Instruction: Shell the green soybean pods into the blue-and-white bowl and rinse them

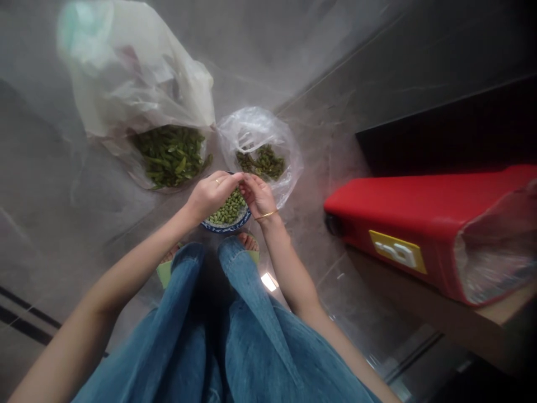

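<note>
My left hand (212, 193) and my right hand (257, 191) meet at the fingertips over the far side of a blue-and-white bowl (222, 228). Both are closed in a pinch; whatever is between the fingers is too small to make out. Shelled green beans (229, 211) fill the bowl, partly hidden by my hands. Beyond my left hand, a heap of green bean pods (172, 157) lies in the mouth of a large whitish plastic bag (142, 95). Just past my right hand, a clear plastic bag (289, 145) holds darker green-brown pods or empty shells (264, 162).
To the right, a red bin (403, 201) with a yellow label and a plastic liner lies at an angle in view. My jeans-covered knees (235, 263) and feet are close below the bowl. Grey tiles (319, 123) make up the floor.
</note>
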The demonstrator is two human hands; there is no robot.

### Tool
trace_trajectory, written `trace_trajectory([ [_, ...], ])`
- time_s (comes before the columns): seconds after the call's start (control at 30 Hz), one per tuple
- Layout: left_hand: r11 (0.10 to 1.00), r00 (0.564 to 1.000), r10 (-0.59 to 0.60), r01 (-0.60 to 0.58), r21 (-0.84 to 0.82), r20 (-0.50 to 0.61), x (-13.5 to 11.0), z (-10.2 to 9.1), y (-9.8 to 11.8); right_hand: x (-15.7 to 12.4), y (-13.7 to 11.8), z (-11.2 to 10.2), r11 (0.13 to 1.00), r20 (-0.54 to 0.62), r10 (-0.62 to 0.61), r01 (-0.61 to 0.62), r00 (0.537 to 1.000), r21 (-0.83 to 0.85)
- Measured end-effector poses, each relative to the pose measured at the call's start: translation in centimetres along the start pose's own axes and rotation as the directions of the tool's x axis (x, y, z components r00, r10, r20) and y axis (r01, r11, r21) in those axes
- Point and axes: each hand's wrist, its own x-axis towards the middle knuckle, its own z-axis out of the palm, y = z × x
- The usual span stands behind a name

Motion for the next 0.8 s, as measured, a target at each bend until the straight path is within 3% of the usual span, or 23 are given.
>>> trace_trajectory([
  [0.17, 0.983, 0.996, 0.079, -0.086, 0.161, 0.048, -0.3, 0.2, 0.3, -0.3, 0.6, 0.6, 0.998, -0.090, 0.027, -0.022, 0.996, 0.053],
  [0.33, 0.972, 0.997, 0.063, -0.071, 0.225, 0.043, -0.3, 0.8, 0.6, -0.6, 0.8, 0.8, 0.999, -0.161, -0.008, -0.001, 0.987, -0.053],
  [0.43, 0.993, 0.998, -0.068, 0.067, 0.100, 0.010, -0.1, 0.8, 0.7, -0.8, 0.7, 0.6, 0.989, -0.163, -0.059, 0.035, 0.985, -0.147],
  [0.53, 0.959, 0.965, -0.261, 0.263, -0.106, 0.029, 0.3, 0.2, 1.1, -1.0, 0.6, 0.4, 0.970, -0.134, -0.122, 0.090, 0.983, -0.224],
  [0.67, 0.794, 0.881, -0.463, 0.462, -0.394, 0.101, 1.0, -0.4, 1.3, -1.0, 0.6, 0.0, 0.935, -0.060, -0.198, 0.170, 0.978, -0.312],
  [0.8, 0.626, 0.794, -0.590, 0.565, -0.537, 0.148, 0.8, 0.1, 0.3, -0.9, 0.7, 0.0, 0.890, 0.056, -0.260, 0.261, 0.964, -0.374],
])
